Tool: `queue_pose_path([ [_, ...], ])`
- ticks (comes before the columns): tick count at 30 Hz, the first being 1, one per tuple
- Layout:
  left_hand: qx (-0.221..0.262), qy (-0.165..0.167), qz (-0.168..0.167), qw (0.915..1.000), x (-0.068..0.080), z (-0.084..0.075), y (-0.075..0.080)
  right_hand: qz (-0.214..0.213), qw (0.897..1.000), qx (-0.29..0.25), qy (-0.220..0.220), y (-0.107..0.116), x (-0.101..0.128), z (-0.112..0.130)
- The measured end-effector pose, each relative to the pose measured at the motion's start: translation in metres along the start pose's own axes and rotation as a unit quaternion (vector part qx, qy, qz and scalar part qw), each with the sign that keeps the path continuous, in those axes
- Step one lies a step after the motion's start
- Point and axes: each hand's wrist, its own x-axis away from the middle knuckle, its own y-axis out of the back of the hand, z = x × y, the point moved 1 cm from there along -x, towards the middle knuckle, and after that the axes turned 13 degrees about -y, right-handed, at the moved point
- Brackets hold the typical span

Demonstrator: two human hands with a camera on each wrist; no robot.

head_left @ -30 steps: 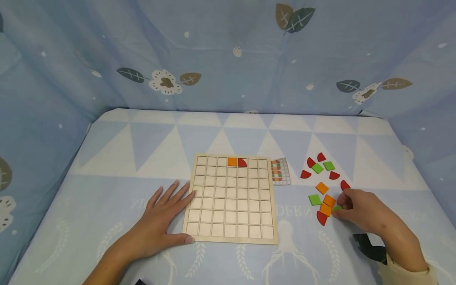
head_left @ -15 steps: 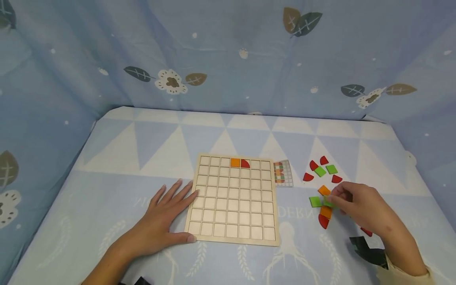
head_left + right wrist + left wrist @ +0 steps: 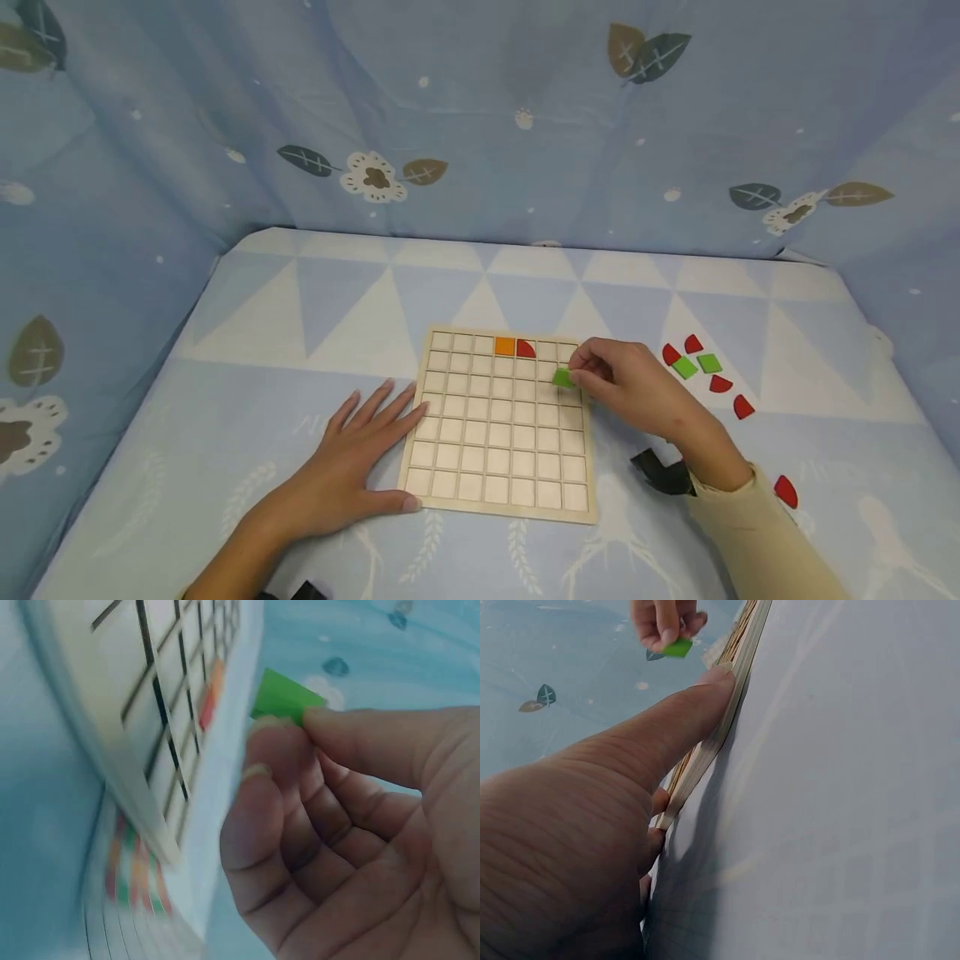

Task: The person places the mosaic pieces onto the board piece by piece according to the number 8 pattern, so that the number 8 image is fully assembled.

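A square wooden grid board [image 3: 497, 435] lies on the cloth-covered table. In its top row sit an orange square tile [image 3: 505, 346] and, beside it, a red quarter-circle tile [image 3: 526, 348]. My left hand [image 3: 348, 471] rests spread at the board's left side, fingertips and thumb touching the edge. Over the board's upper right, my right hand [image 3: 633, 385] pinches a green square tile [image 3: 562, 378] between thumb and fingertips. The right wrist view shows that green tile [image 3: 285, 696] held clear of the board, tilted.
Right of the board lie loose red quarter-circles [image 3: 721, 384] and green squares [image 3: 709, 363]. One red piece [image 3: 786, 492] lies nearer, beside the right sleeve. A printed pattern card [image 3: 139, 877] shows in the right wrist view. The right arm hides other loose tiles.
The right hand has picked up a green tile from the loose pieces and carried it left over the board. A red piece now lies nearer the front. The left hand stays put.
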Motion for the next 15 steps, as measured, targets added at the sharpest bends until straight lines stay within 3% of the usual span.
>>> queue_pose_path([
  [6,0.002,0.001,0.004,1.0000,-0.002,0.000,-0.001,0.003,1.000,0.005,0.024,-0.018,-0.030,0.009],
  [15,0.003,0.008,0.009,0.9999,-0.001,0.000,0.000,0.013,0.999,0.015,0.046,-0.034,-0.045,0.016],
])
